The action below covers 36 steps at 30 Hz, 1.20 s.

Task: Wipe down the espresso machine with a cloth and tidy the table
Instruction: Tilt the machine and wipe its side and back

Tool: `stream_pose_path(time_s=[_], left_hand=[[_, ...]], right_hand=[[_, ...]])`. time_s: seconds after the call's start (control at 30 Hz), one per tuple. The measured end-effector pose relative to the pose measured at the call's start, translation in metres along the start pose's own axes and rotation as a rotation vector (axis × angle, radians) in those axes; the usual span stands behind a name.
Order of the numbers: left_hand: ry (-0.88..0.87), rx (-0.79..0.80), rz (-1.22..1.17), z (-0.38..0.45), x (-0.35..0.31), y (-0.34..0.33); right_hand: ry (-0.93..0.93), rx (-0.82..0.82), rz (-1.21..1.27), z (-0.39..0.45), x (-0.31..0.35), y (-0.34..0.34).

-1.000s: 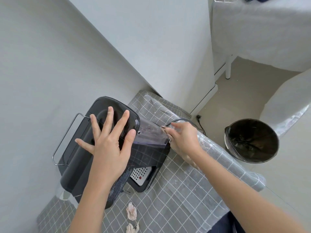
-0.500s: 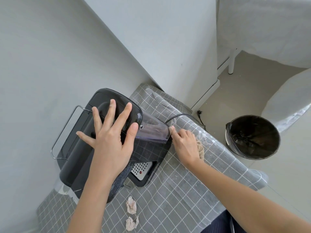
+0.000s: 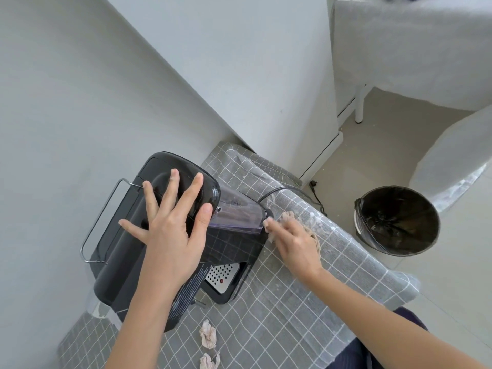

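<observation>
A black espresso machine (image 3: 125, 251) stands on the grey checked tablecloth (image 3: 279, 302) against the wall, with a clear water tank (image 3: 237, 211) at its right side. My left hand (image 3: 173, 227) lies flat on the machine's top with fingers spread. My right hand (image 3: 292, 238) presses a beige cloth (image 3: 287, 217) against the machine's lower right side, just under the tank. Most of the cloth is hidden beneath the hand.
Two crumpled tissue balls (image 3: 208, 338) lie on the table near the front edge. A black cord (image 3: 292, 190) runs from the machine over the table's edge to the floor. A black-lined bin (image 3: 396, 219) stands on the floor at the right. A white-covered table (image 3: 412, 49) is beyond.
My right hand slid down from the tank's edge to the table, then back against the machine's base with the cloth. The left hand stayed flat on the top.
</observation>
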<state>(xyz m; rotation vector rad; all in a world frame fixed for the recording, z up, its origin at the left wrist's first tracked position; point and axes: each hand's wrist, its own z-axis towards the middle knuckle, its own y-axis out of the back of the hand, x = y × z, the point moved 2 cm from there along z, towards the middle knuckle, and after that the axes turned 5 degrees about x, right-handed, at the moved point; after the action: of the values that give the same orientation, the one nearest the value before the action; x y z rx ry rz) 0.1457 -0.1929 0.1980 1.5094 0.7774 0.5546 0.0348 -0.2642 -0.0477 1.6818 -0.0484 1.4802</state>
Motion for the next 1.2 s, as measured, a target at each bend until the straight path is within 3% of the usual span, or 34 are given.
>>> stream_pose_path(time_s=[0.07,0.13,0.23,0.37,0.5,0.57,0.7,0.83,0.97,1.07,1.13,1.2], left_hand=[[0.001,-0.002,0.001,0.000,0.000,0.000],[0.001,-0.002,0.001,0.001,0.000,0.000],[0.005,-0.009,0.002,0.001,0.000,0.000],[-0.011,-0.011,0.007,0.000,0.002,-0.002],[-0.003,-0.019,0.002,0.001,0.002,-0.002],[-0.003,-0.015,0.004,0.001,0.003,-0.002],[-0.003,-0.014,0.000,0.000,0.003,-0.002],[0.008,-0.020,-0.014,0.001,0.001,-0.002],[0.009,-0.030,-0.032,0.001,0.002,-0.001],[0.010,-0.073,-0.076,0.000,0.004,0.000],[0.019,-0.141,-0.187,-0.001,0.007,0.003],[0.036,-0.231,-0.399,-0.005,0.014,0.011]], right_hand=[[-0.221,-0.093,0.160,0.014,0.002,0.010],[-0.347,-0.085,0.214,0.028,0.005,0.007],[-0.343,-0.011,0.281,0.033,0.022,-0.013],[-0.456,-0.039,0.402,0.014,0.050,-0.012],[-0.315,-0.203,0.510,0.014,0.089,0.001],[-0.379,-0.223,0.536,0.024,0.080,-0.008],[-0.535,-0.062,0.407,0.017,0.054,-0.028],[-0.399,0.166,0.220,-0.017,0.050,-0.028],[-0.278,0.211,0.129,-0.038,0.041,0.010],[-0.230,0.403,-0.125,-0.047,0.038,0.035],[-0.210,0.489,-0.264,-0.051,0.046,0.051],[-0.157,0.433,-0.185,-0.048,0.066,0.070]])
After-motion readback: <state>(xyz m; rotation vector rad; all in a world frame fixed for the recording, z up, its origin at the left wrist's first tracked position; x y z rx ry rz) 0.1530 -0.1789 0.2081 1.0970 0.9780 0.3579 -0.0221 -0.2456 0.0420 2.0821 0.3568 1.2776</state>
